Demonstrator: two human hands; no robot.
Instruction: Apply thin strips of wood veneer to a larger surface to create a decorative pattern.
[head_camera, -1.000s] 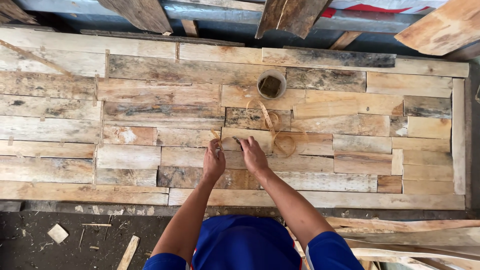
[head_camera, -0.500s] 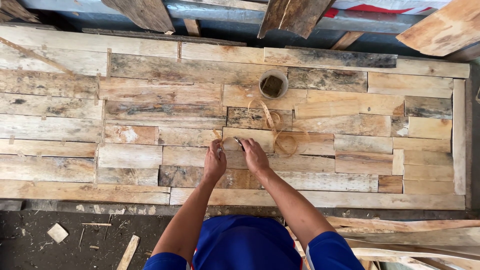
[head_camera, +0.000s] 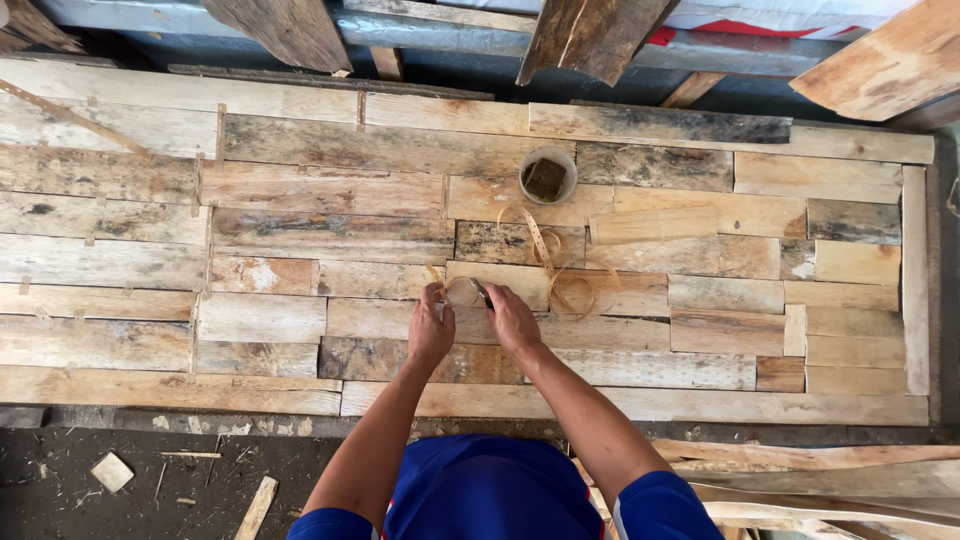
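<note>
While both hands, left hand (head_camera: 430, 330) and right hand (head_camera: 510, 318), pinch a small roll of tape (head_camera: 462, 292) on the plank worktop (head_camera: 300, 250), it looks light, thin, best gripped by its edges.

The panel (head_camera: 300, 250) across the frame's middle is rough, matt, weathered wood in mixed tones; thin pale wood shavings (head_camera: 560, 275) curl right of centre.

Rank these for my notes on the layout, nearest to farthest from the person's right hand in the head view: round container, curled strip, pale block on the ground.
1. curled strip, just right of the right hand.
2. round container, up the panel.
3. pale block, far lower left.
</note>
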